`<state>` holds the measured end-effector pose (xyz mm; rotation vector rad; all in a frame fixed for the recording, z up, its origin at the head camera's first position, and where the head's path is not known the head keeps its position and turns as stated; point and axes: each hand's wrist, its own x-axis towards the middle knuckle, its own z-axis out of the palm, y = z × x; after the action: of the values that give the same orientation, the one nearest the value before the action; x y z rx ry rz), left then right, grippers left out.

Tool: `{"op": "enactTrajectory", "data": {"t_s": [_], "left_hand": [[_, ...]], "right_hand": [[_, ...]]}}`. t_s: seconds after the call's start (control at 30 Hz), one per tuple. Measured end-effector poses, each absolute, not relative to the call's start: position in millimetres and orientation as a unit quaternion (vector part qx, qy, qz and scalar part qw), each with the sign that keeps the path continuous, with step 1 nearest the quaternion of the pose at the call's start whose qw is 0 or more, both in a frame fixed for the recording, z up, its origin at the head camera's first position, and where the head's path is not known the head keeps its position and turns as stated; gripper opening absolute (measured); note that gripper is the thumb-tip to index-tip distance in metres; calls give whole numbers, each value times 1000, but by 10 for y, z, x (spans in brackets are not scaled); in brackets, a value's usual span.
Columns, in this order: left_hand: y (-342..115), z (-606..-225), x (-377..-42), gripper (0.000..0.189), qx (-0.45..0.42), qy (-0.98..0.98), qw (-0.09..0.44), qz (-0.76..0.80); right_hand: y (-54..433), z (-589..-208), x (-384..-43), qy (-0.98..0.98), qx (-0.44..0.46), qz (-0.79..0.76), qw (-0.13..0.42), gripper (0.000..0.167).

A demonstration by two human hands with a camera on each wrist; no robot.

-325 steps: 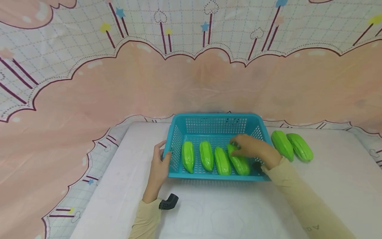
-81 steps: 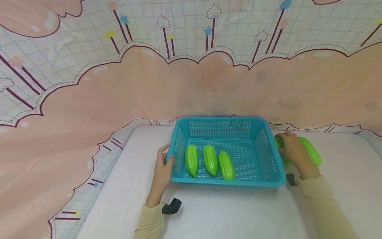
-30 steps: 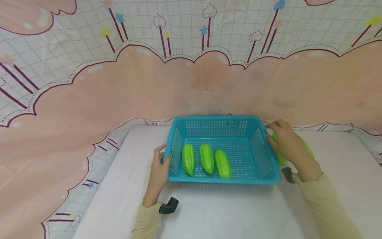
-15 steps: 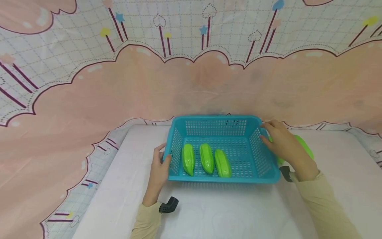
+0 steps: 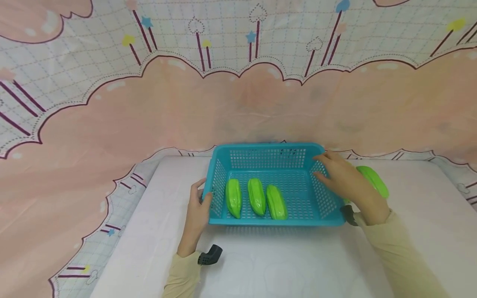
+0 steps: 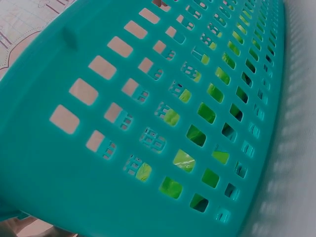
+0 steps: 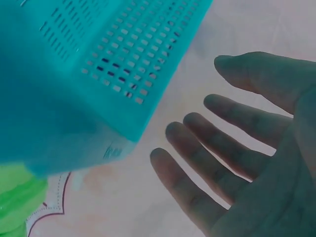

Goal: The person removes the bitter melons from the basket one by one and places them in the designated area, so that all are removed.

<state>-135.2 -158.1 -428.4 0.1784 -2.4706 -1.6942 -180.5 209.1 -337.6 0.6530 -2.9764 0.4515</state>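
Observation:
A blue plastic basket [image 5: 261,222] stands on the white table. Three long green ridged fruits lie side by side in its left half: a left one [image 5: 233,198], a middle one [image 5: 257,197] and a right one [image 5: 277,203]. My left hand [image 5: 197,209] holds the basket's left end, thumb at the rim; in the left wrist view the perforated wall fills most of the frame. Above the basket's right rim is my right hand [image 5: 344,178], fingers spread apart and holding nothing, as the right wrist view shows of that hand [image 7: 247,133].
Right of the basket lies another green fruit [image 5: 374,181]; more green shows behind my right hand. Behind the table hangs a pink and white patterned cloth [image 5: 261,103]. White tabletop [image 5: 275,260] extends in front of the basket.
Earlier, a fourth fruit was in the basket under my right hand. Later that hand was at the fruits to the right; now it has moved left over the rim, fingers spread. My left hand stays put.

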Motion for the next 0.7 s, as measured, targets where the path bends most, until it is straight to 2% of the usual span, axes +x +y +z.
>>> {"op": "enactTrajectory", "data": {"t_s": [0.33,0.7], "left_hand": [[-1579,-4272,-1354,49,61,-816,66,-570],[-1580,-4264,-1345,49,59,-816,65,-572]], "right_hand": [[1993,-3427,-1873,-962,222,159,-17,50],[1842,-3486,-1926,-953,236,187,-38,50]]}}
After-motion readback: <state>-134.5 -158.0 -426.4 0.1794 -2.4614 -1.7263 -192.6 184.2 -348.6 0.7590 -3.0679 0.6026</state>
